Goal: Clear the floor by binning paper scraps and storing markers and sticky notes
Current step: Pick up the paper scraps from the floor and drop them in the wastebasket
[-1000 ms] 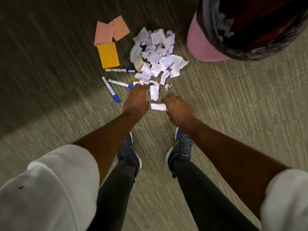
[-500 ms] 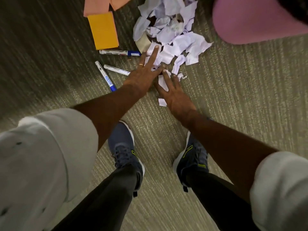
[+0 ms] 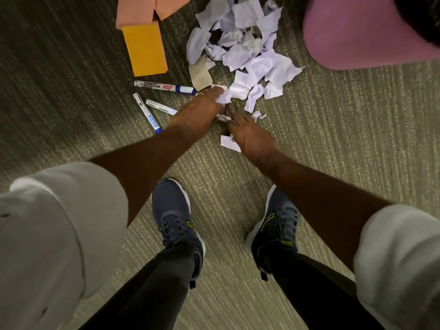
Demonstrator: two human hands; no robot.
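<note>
Paper scraps (image 3: 240, 47) are being gathered from the near edge of a loose white heap on the carpet (image 3: 345, 139). The left hand (image 3: 198, 110) is being closed around a crumpled scrap (image 3: 223, 96), with the fingers curled tightly on it. The right hand (image 3: 250, 134) is being held palm down, its fingers bent over small pieces; a bit of paper is showing at the fingertips, though how firmly it is being pinched cannot be told. A flat scrap (image 3: 228, 141) is lying partly under that hand.

The step is judged to be best done by raking pieces inward into one wad before lifting, so that fewer trips are needed. Small bits are likely being snagged by the ribbed pile, so they should be pinched rather than swept. Care is being called for near the three markers (image 3: 164, 86), lying just left of the heap and close to the left wrist, so that they are not scooped up. The sticky notes (image 3: 145, 50), one orange pad and pink ones beyond it, are lying further left, apart from the heap.

The bin (image 3: 362, 36), pink-sided, is standing at the upper right, just beside the heap. The carpet is being lit unevenly, with the far left in shadow.
</note>
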